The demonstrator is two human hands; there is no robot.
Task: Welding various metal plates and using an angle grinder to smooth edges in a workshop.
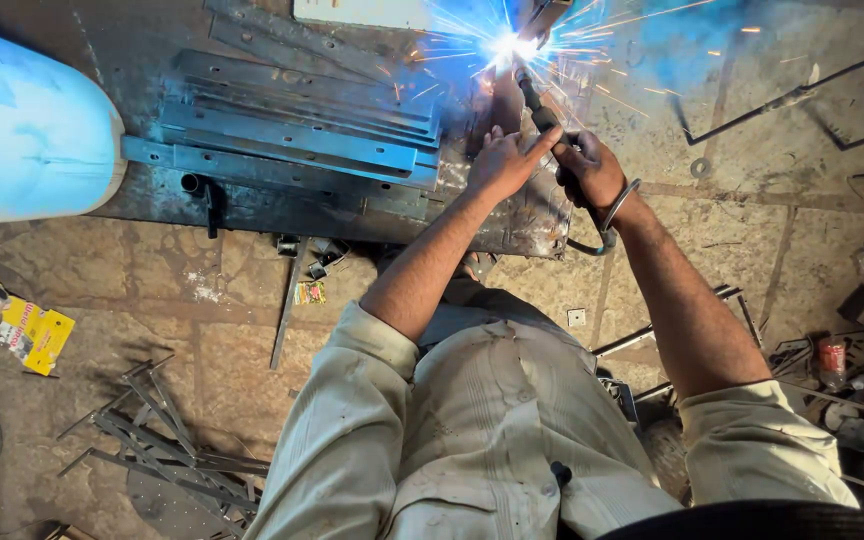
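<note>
Seen from above, a person crouches over a dark steel plate [252, 205] lying on a stone-tiled floor [202, 330]. The right hand [588, 170] has its fingers wrapped tight around a welding electrode holder [537, 105], whose rod reaches away from the fingertips into a white-blue arc [504, 45] throwing sparks outward. The left hand [502, 160] rests flat on the plate just beside the right, fingers together, index finger stretched out to touch and steady the holder. Beyond the left hand's fingers lies a stack of flat steel strips [292, 130]; none looks joined, and welding appears under way at a single spot, so most of the work seems left. Farther out are a pale blue drum [22, 120], yellow packets [12, 315] and scrap metal bars [162, 430].
</note>
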